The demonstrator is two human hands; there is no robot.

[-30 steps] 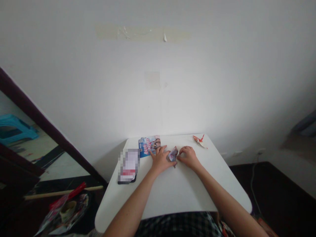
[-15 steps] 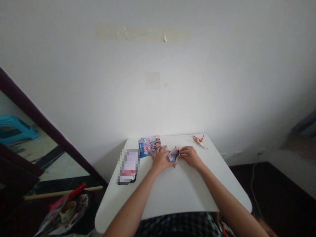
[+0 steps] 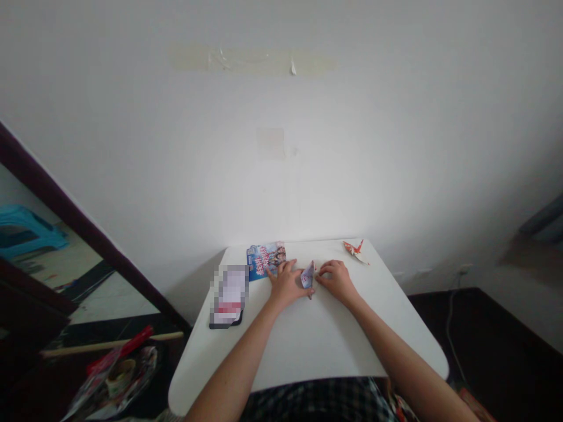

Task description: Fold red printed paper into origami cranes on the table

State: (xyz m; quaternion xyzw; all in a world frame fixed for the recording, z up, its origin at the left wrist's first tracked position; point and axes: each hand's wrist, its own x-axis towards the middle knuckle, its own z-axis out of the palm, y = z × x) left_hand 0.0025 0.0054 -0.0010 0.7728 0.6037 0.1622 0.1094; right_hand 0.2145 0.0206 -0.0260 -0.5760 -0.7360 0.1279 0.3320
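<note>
My left hand (image 3: 287,283) rests on the white table, its thumb and forefinger holding down a small folded paper (image 3: 308,276) printed in bluish and purple tones. The paper narrows to a point at the top and stands between my two hands. To its right, my right hand (image 3: 338,279) is closed, with bent fingertips together at the paper's right edge; the exact contact is too small to make out. Beyond the left fingers lies a blue printed leaflet (image 3: 259,264), which those fingers partly cover. A red and white folded paper bird (image 3: 354,251) sits near the table's far right corner.
A phone (image 3: 229,296), blurred out, lies on the left of the white table (image 3: 325,346). The wall (image 3: 352,146) rises behind. On the floor at left is a lined bin (image 3: 118,381) with a paper cup; a blue stool (image 3: 33,228) shows beyond a dark frame.
My right fingers reached onto the paper's right side half a second ago and have drawn back slightly right. The paper now looks narrower, its right side folded over. My left hand has stayed put.
</note>
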